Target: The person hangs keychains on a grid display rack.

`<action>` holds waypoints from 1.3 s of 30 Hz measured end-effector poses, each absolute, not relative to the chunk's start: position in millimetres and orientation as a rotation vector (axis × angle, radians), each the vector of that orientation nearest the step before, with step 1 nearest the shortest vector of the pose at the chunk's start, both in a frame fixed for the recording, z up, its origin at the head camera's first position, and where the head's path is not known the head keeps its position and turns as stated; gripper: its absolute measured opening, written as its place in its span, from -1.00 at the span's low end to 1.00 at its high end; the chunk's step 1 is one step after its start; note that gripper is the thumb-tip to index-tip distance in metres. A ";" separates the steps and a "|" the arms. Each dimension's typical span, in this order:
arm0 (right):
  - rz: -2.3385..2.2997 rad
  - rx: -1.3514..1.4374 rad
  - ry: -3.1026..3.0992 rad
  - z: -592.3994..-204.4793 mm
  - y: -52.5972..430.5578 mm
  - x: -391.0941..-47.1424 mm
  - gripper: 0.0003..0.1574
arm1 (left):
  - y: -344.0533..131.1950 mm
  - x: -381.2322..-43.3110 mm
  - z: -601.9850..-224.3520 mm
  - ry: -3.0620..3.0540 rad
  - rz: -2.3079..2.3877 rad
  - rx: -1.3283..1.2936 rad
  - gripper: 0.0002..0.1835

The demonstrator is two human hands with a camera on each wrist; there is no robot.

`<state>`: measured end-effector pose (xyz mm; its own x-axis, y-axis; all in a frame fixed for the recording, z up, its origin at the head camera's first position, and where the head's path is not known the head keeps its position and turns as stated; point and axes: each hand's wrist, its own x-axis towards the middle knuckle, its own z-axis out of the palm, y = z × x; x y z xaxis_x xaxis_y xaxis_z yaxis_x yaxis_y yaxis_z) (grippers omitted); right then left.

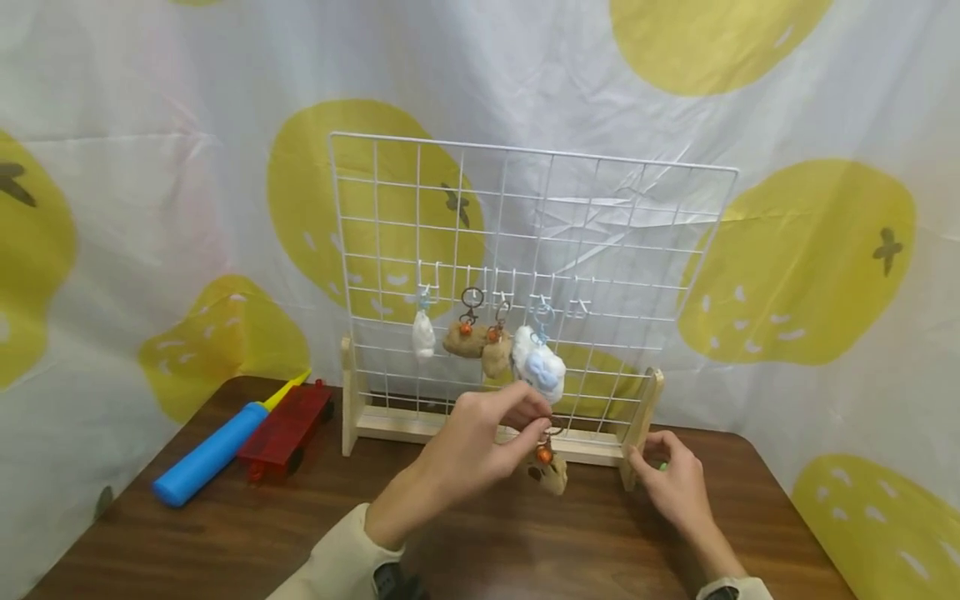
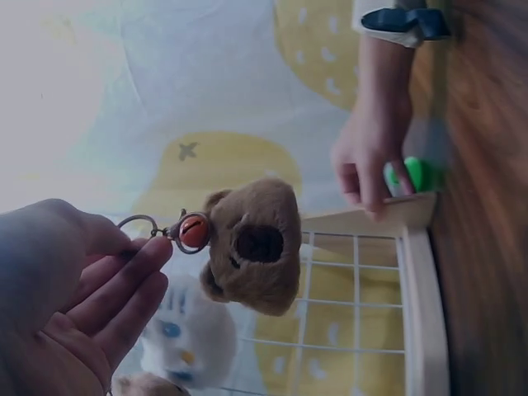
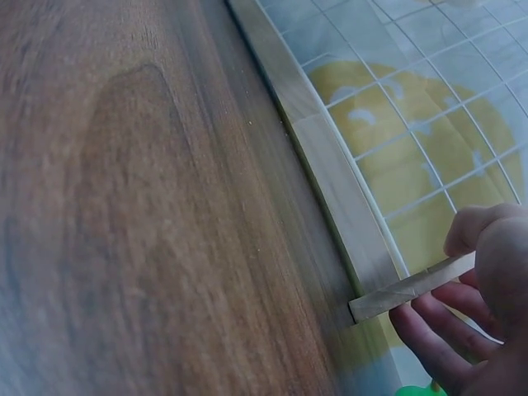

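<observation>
Between thumb and fingertips my left hand (image 1: pixel 472 442) pinches the metal ring of a brown bear plush keychain (image 1: pixel 551 478). The bear, with a dark muzzle and an orange bell (image 2: pixel 193 233), hangs below those fingertips in the head view, in front of the white wire grid rack (image 1: pixel 534 152). My right hand (image 1: pixel 675 482) grips the wooden end post (image 3: pixel 404 289) of the rack, thumb on one side and fingers on the other. On the rack's hooks hang a small white plush (image 1: pixel 423 336), brown plush keychains (image 1: pixel 497 357) and white-and-blue ones (image 1: pixel 546 373).
A red toy wagon (image 1: pixel 288 429) and a blue pump (image 1: pixel 210 454) with a yellow nozzle lie at the table's left. A bare white hook (image 1: pixel 579 307) sits right of the hanging plushes. Something green (image 2: pixel 419 174) shows beside the right hand. A lemon-print curtain (image 1: pixel 247 50) hangs behind.
</observation>
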<state>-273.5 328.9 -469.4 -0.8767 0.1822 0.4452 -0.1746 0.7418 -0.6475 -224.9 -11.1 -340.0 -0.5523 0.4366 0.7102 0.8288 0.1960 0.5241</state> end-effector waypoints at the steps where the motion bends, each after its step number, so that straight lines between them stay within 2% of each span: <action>1: 0.976 -0.005 -2.448 -470.0 329.3 -273.2 -0.73 | -8.6 -226.2 -336.5 -2.064 -1.316 -1.179 -0.90; 22: 0.981 -0.020 -2.427 -470.2 328.3 -274.1 -0.74 | 25.8 -257.6 -273.6 -1.966 -1.242 -0.981 -0.94; 39: 0.976 0.010 -2.418 -470.1 328.4 -273.3 -0.76 | 47.2 -273.7 -261.4 -2.041 -1.096 -0.805 -0.89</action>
<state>-273.3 328.4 -470.1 -0.8606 0.1837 0.4750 -0.1974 0.7395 -0.6436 -273.7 47.2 -261.4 -0.5809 0.1994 0.7892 0.7681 0.4553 0.4503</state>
